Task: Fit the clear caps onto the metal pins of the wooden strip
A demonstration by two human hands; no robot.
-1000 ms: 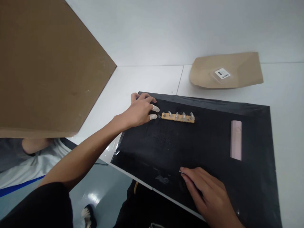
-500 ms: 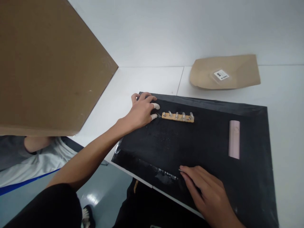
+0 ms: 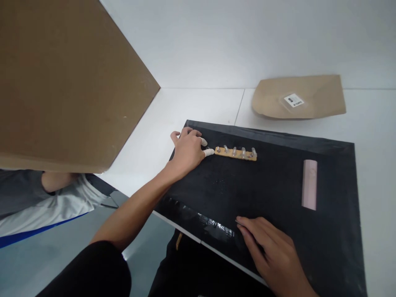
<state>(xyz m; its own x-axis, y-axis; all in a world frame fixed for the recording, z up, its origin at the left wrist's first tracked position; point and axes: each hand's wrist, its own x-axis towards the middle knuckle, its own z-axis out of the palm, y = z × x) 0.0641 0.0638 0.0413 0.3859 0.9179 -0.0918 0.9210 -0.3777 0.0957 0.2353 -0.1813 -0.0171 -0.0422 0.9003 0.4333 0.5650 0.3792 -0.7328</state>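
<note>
A small tan strip (image 3: 235, 153) with several metal screws standing in it lies on a black mat (image 3: 278, 194). My left hand (image 3: 187, 150) rests at the mat's far left corner, white finger cots on two fingertips, which touch the strip's left end. Near the mat's front edge my right hand (image 3: 272, 251) lies palm down, pinching a thin metal tool whose tip shows by the fingertips. A pink bar (image 3: 309, 184) lies on the mat at the right.
A large brown cardboard panel (image 3: 68, 82) stands at the left. A brown paper envelope (image 3: 298, 97) with a white label lies on the white table (image 3: 198, 107) at the back right. Another person's arm (image 3: 55, 181) and clothing show under the panel.
My left fingertips have slid right until they touch the strip's left end. The view has shifted slightly; my right hand has stayed in place.
</note>
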